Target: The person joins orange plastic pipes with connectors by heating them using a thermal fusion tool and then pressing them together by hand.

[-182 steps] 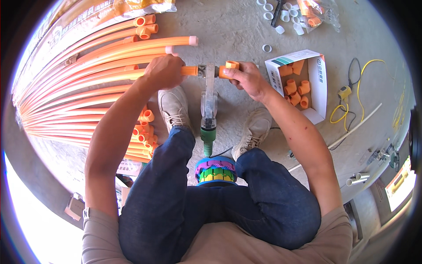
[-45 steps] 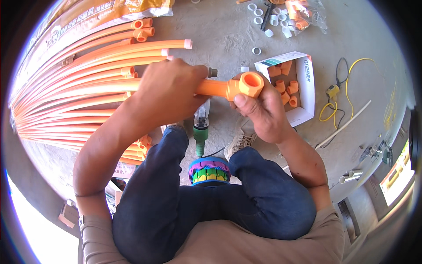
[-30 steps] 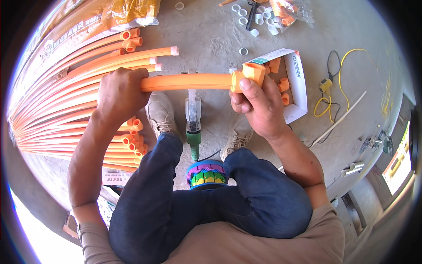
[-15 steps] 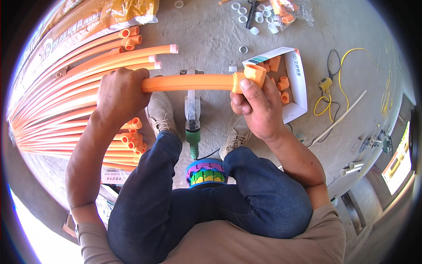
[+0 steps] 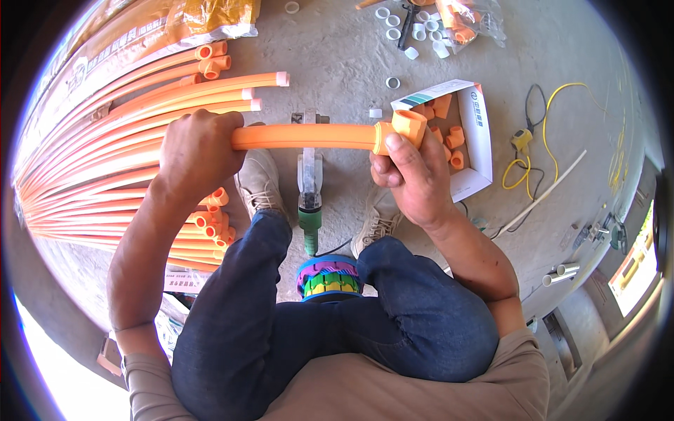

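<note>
An orange plastic pipe [image 5: 309, 136] lies level across my front, with an orange elbow fitting [image 5: 408, 126] on its right end. My left hand [image 5: 200, 149] is closed round the pipe, fingers wrapped over it. At the other end my right hand [image 5: 415, 168] grips the fitting, thumb pressed on its near side. The fitting's open mouth points away and to the right. Below the pipe, a green-handled pipe welding tool [image 5: 309, 221] stands on the floor between my shoes, its clear and metal head under the pipe.
Many orange pipes [image 5: 126, 147] lie fanned out on the left, some with fittings on their ends. An open white box [image 5: 480, 133] of orange fittings sits at the right. White rings [image 5: 393, 83] lie beyond. A yellow cable [image 5: 551, 105] and a colourful stool [image 5: 328, 277] are also there.
The whole view has shifted slightly. Both hands keep the same hold on the pipe and fitting, with hardly any movement between them.
</note>
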### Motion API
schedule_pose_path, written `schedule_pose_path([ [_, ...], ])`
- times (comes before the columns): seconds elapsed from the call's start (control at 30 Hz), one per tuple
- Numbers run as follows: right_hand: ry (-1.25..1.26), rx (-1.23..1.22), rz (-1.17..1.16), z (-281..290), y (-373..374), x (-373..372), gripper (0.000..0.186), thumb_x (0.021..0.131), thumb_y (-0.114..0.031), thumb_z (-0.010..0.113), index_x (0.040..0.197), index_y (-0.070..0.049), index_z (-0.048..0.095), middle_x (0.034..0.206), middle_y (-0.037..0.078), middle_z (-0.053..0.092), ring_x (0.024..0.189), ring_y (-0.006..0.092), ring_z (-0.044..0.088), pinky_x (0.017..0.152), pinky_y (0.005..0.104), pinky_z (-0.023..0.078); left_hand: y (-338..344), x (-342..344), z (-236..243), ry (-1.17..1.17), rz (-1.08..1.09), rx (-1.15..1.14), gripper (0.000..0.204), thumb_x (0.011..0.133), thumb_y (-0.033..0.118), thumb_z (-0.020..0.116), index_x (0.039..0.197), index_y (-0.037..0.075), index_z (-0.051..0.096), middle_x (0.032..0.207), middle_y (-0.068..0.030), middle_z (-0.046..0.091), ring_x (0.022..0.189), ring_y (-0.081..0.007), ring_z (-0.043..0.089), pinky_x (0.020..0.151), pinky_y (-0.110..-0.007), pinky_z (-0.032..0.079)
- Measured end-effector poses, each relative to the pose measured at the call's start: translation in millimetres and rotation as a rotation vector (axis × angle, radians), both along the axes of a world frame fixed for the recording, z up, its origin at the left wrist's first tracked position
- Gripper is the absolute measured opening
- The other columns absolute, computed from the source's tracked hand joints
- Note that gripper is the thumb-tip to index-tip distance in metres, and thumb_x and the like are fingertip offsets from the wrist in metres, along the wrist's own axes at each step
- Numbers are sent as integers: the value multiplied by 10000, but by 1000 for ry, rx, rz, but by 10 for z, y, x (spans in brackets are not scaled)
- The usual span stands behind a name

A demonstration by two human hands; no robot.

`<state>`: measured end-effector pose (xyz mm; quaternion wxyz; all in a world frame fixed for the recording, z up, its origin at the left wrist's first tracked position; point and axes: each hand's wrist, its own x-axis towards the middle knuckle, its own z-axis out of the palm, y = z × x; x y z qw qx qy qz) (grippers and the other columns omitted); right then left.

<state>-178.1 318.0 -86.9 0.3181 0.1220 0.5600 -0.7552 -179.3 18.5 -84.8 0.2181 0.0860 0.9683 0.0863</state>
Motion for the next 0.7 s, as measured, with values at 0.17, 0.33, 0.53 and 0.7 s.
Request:
schedule_pose_path([
  [0.17, -14, -43, -68, -56, -35, 84, 221, 1056, -258, 574, 1075, -37, 573, 806, 11, 556, 647, 54, 442, 567, 218, 386, -38, 38, -101, -36, 26, 4, 94, 805, 216, 714, 820, 123, 710, 729, -141, 706, 709, -358, 718, 672, -484, 584],
  [0.33, -65, 26, 209, -205, 253, 185, 275, 1061, -278, 558, 1200, -42, 576, 872, 58, 617, 688, 74, 517, 583, 223, 402, -14, 211, -116, -225, -31, -11, 127, 835, 209, 665, 859, 91, 707, 769, -142, 727, 752, -344, 741, 661, -478, 597],
  [0.53, 120, 98, 401, -330, 627, 459, 697, 960, -339, 738, 1488, -10, 422, 978, 61, 627, 786, 91, 540, 678, 231, 443, -514, 531, 456, -352, -153, -150, 142, 906, 201, 611, 883, 107, 716, 828, -107, 745, 795, -314, 757, 695, -448, 604],
  [0.7, 69, 249, 538, -245, 722, 568, 619, 955, -217, 752, 1447, 20, 461, 987, 49, 634, 823, 92, 559, 715, 238, 460, -1818, 1059, 836, 41, 112, -198, 133, 825, 152, 647, 909, 133, 747, 853, -103, 743, 785, -316, 735, 673, -443, 588],
])
